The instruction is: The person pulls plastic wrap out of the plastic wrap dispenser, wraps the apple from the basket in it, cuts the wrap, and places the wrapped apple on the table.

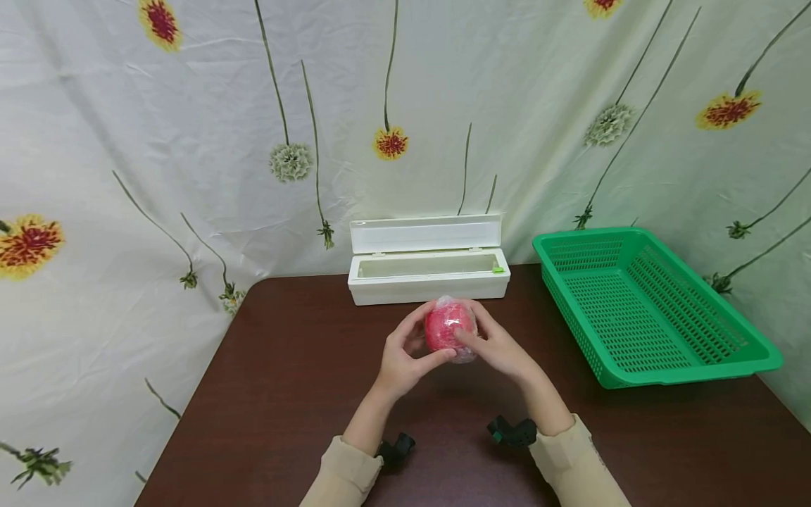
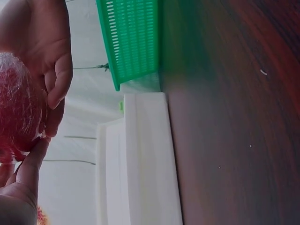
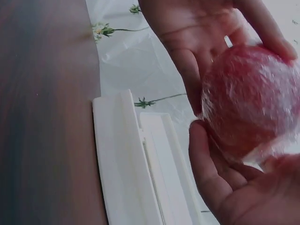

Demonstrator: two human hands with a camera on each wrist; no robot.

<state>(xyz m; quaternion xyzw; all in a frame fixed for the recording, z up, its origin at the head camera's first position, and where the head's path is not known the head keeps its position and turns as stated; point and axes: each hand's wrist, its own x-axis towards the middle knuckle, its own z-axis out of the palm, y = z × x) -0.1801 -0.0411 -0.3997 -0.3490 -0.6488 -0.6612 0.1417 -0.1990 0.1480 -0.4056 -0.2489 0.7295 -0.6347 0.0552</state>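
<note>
Both hands hold a round red object [image 1: 446, 325] wrapped in clear plastic film, raised above the dark table. My left hand [image 1: 404, 355] grips its left side, thumb along the lower front. On the opposite side my right hand [image 1: 502, 346] has its thumb pressed on the front and its fingers round the back. In the right wrist view the wrapped red ball [image 3: 251, 101] shows crinkled film all over, with fingers of both hands about it. The left wrist view catches only part of the ball [image 2: 18, 110], cut off by the frame edge.
Behind the hands stands a long white box [image 1: 431, 287], its hinged lid [image 1: 426, 234] raised, a small green piece [image 1: 498, 270] at its right end. A green slotted basket [image 1: 697, 377] sits at the right of the brown table [image 1: 285, 394]. A flowered cloth [image 1: 209, 127] hangs behind.
</note>
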